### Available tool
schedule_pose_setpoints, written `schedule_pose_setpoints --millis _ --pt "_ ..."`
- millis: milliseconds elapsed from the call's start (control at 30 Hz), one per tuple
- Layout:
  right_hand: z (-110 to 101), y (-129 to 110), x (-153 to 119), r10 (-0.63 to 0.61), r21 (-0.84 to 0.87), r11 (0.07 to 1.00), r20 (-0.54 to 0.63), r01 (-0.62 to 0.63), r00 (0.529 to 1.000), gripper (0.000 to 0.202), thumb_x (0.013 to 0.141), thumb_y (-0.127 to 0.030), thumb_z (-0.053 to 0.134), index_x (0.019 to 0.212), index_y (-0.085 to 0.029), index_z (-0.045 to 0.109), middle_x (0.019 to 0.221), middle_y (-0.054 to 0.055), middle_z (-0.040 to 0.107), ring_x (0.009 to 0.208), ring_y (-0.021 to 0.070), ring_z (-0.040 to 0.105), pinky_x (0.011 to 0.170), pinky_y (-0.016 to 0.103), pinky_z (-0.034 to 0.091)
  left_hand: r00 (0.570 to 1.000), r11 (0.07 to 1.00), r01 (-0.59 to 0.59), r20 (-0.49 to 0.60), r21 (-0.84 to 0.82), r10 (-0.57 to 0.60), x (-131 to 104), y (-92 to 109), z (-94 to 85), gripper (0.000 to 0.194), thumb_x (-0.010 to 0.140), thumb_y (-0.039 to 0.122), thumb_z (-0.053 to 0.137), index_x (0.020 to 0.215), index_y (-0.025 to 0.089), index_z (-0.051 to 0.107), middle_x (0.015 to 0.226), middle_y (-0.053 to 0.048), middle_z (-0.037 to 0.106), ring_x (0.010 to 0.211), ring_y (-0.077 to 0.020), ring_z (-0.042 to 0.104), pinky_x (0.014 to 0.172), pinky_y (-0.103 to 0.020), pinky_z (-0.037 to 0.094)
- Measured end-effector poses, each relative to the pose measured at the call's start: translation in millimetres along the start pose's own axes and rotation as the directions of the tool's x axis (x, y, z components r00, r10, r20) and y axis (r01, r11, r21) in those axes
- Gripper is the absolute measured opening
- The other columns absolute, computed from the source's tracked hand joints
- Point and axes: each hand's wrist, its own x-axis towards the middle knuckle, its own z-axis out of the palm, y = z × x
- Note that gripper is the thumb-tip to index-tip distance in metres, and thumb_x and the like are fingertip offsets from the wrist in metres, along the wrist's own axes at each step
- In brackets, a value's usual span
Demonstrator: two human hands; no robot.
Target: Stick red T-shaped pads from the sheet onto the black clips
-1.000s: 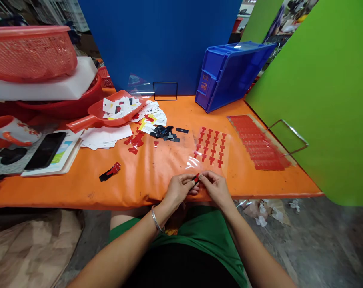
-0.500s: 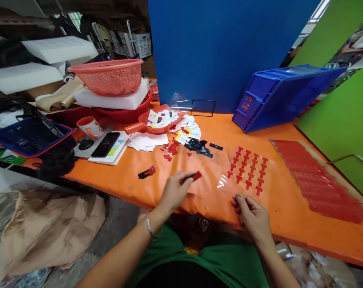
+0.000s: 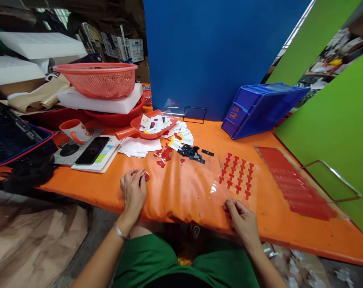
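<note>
My left hand (image 3: pixel 134 192) is at the left of the orange table, its fingers closed round a small black-and-red piece (image 3: pixel 145 176); the pile that lay at this spot is mostly hidden by the hand. My right hand (image 3: pixel 240 214) rests at the near corner of a clear sheet (image 3: pixel 213 196), fingers pinched at its edge. Rows of red T-shaped pieces (image 3: pixel 238 176) stick on that sheet. Loose red pieces (image 3: pixel 166 154) and black pieces (image 3: pixel 192 153) lie in heaps farther back, with one black strip (image 3: pixel 207 153) beside them.
An orange scoop (image 3: pixel 133 131) holds white cards. A phone (image 3: pixel 93 150) lies on papers near a mug (image 3: pixel 74 131). Red baskets (image 3: pixel 100 82) stand at the back left, a blue bin (image 3: pixel 253 108) at the back right, and a red sheet (image 3: pixel 292 182) at the right.
My left hand has moved left with the red-and-black piece, down to the small pile at the table's left. My right hand stays by the clear sheet. The camera view has shifted slightly.
</note>
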Motion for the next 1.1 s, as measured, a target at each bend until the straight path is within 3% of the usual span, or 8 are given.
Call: schedule_pose_setpoints --millis 133,267,400,533,700,833,967,1100 --pt "0.7 -5.2 -2.6 -0.02 0.005 1.0 0.041 0.02 0.999 0.045 0.075 -0.061 0.055 0.074 -0.016 0.061 0.06 0.0 0.06 0.039 0.0095 0.041 0.036 0.023 0.033 0.978 0.971 -0.201 0.031 -0.129 0.206 -15.4 28.2 7.5 0.027 0.088 0.023 0.049 0.109 0.019 0.066 0.11 -0.012 0.056 0.107 -0.0268 0.049 0.096 -0.046 0.04" --pt "-1.6 -25.7 -6.4 -0.195 -0.07 0.977 0.102 0.203 0.975 0.031 0.078 -0.048 0.058 0.074 -0.018 0.063 0.066 0.003 0.063 0.058 0.0159 0.056 0.053 0.026 0.045 0.933 0.909 -0.296 0.115 -0.292 0.341 -35.4 58.8 21.7 0.022 0.089 0.022 0.048 0.101 0.021 0.067 0.105 -0.009 0.058 0.102 -0.0233 0.052 0.091 -0.041 0.045" --pt "4.7 -50.8 7.6 -0.448 -0.227 0.854 0.136 0.468 0.884 0.02 0.084 -0.036 0.053 0.077 -0.021 0.064 0.076 0.005 0.066 0.067 0.0191 0.058 0.064 0.03 0.046 0.922 0.904 -0.271 0.181 -0.332 0.343 -44.7 74.2 35.9 0.02 0.089 0.023 0.049 0.097 0.021 0.066 0.104 -0.008 0.059 0.101 -0.0226 0.052 0.089 -0.041 0.046" --pt "29.2 -61.2 52.8 -0.597 -0.311 0.716 0.189 0.624 0.779 0.019 0.087 -0.026 0.049 0.079 -0.022 0.066 0.081 0.007 0.066 0.081 0.023 0.057 0.075 0.035 0.044 0.916 0.906 -0.268 0.204 -0.329 0.345 -45.6 74.5 39.7 0.019 0.089 0.022 0.049 0.097 0.022 0.066 0.104 -0.007 0.059 0.102 -0.0225 0.052 0.09 -0.041 0.045" --pt "73.5 -67.2 119.5 -0.562 -0.415 0.698 0.189 0.584 0.805 0.017 0.086 -0.021 0.052 0.091 -0.019 0.068 0.098 0.011 0.066 0.098 0.0267 0.052 0.085 0.038 0.042 0.92 0.908 -0.273 0.189 -0.319 0.343 -46.5 76.2 35.5 0.017 0.089 0.019 0.049 0.095 0.02 0.065 0.103 -0.007 0.06 0.101 -0.0218 0.052 0.09 -0.041 0.044" --pt "97.4 -73.5 147.9 -0.556 -0.486 0.639 0.243 0.596 0.795 0.02 0.083 -0.026 0.061 0.1 -0.016 0.067 0.106 0.013 0.065 0.102 0.0278 0.05 0.088 0.038 0.04 0.929 0.916 -0.26 0.18 -0.305 0.323 -47.8 79.5 33.4 0.017 0.089 0.017 0.049 0.094 0.02 0.064 0.101 -0.006 0.06 0.101 -0.0215 0.052 0.089 -0.041 0.044" --pt "100.5 -72.3 152.5 -0.562 -0.498 0.61 0.276 0.617 0.779 0.014 0.086 -0.024 0.057 0.089 -0.016 0.069 0.097 0.012 0.069 0.098 0.0268 0.054 0.086 0.037 0.039 0.931 0.919 -0.259 0.177 -0.298 0.32 -48.3 80.9 31.6 0.017 0.088 0.015 0.049 0.092 0.02 0.065 0.101 -0.006 0.061 0.1 -0.0216 0.053 0.087 -0.04 0.044" --pt "86.9 -66.0 145.1 -0.583 -0.492 0.597 0.276 0.633 0.764 0.018 0.087 -0.02 0.052 0.082 -0.019 0.069 0.091 0.009 0.07 0.093 0.0249 0.058 0.085 0.036 0.041 0.932 0.921 -0.251 0.183 -0.297 0.313 -47.7 82.5 28.1 0.017 0.088 0.015 0.048 0.091 0.02 0.065 0.1 -0.006 0.061 0.099 -0.0214 0.053 0.087 -0.04 0.044"
